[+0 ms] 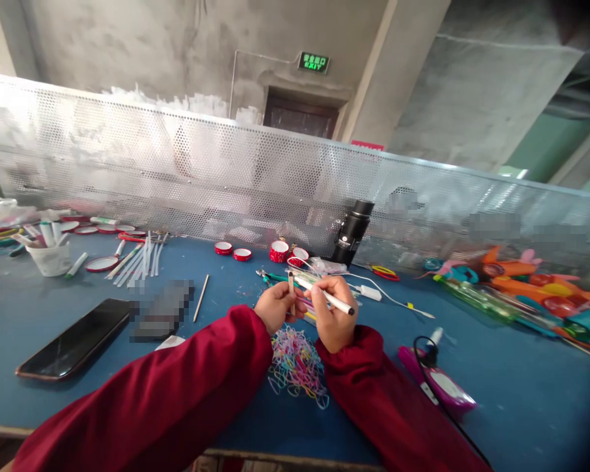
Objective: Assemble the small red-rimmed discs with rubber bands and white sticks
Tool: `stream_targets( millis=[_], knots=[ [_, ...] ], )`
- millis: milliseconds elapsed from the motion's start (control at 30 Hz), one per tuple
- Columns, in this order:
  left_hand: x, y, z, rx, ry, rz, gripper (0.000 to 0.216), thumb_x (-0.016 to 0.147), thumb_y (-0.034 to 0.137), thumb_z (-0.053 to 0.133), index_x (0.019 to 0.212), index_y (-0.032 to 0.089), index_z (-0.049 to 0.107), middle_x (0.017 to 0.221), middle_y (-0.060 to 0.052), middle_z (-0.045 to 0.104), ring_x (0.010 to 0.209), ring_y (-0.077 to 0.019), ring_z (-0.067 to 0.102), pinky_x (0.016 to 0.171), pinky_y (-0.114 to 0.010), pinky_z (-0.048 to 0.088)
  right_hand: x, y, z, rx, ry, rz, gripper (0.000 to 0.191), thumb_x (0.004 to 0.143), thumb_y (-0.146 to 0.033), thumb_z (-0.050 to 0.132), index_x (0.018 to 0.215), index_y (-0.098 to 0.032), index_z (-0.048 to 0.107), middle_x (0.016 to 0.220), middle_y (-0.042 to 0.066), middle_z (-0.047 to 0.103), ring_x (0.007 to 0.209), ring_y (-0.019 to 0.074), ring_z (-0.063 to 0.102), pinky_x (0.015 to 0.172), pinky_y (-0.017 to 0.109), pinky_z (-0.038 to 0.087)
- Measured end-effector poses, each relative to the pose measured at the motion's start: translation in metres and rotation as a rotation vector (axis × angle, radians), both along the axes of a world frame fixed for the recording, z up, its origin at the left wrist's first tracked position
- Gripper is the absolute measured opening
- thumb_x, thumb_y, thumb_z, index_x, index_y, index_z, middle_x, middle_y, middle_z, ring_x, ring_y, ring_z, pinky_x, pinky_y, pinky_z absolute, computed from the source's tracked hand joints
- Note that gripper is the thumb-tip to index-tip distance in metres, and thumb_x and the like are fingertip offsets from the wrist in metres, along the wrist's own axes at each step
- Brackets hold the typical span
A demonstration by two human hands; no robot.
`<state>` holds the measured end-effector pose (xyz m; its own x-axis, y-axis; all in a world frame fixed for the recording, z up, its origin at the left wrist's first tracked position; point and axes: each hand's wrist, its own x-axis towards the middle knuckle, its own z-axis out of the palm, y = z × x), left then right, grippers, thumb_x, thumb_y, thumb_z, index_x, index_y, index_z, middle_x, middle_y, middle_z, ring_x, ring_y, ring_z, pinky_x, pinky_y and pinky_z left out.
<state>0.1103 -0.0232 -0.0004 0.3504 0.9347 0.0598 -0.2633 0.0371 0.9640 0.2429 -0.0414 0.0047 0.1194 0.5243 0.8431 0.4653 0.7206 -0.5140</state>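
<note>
My left hand pinches a short, pale wooden stick upright; its top end is dark. My right hand grips a white marker with a black end, slanting toward the stick. The marker's left end is close to the stick's top; whether they touch I cannot tell. Below both hands lies a heap of thin colourful rubber bands. Just behind the hands, partly covered by them, are green-handled pliers and some coloured sticks.
Two phones, one black and one blurred out, lie left beside a loose stick. A cup of markers, glue sticks, red tape rolls, a black bottle, a purple packet and orange toys surround me.
</note>
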Motion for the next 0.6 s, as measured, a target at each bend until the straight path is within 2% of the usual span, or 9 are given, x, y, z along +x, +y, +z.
stream_targets(
  millis=[333, 600],
  knots=[
    [0.0001, -0.0034, 0.0049, -0.002, 0.023, -0.008, 0.01, 0.09, 0.017, 0.044, 0.087, 0.015, 0.054, 0.068, -0.001, 0.063, 0.055, -0.009, 0.059, 0.051, -0.019, 0.041, -0.0018, -0.0001, 0.0021, 0.01, -0.048, -0.036, 0.01, 0.087, -0.026, 0.058, 0.079, -0.021, 0.057, 0.068, -0.001, 0.065, 0.064, 0.017, 0.061, 0.061, 0.03, 0.047],
    [0.0016, -0.0038, 0.004, 0.019, 0.038, -0.02, 0.009, 0.088, 0.018, 0.046, 0.082, 0.016, 0.053, 0.066, 0.0, 0.062, 0.056, -0.0097, 0.058, 0.052, -0.019, 0.041, -0.0014, 0.0016, 0.0009, -0.003, -0.055, -0.034, 0.011, 0.088, -0.026, 0.058, 0.079, -0.021, 0.056, 0.068, -0.001, 0.065, 0.062, 0.0161, 0.061, 0.061, 0.029, 0.047]
  ],
)
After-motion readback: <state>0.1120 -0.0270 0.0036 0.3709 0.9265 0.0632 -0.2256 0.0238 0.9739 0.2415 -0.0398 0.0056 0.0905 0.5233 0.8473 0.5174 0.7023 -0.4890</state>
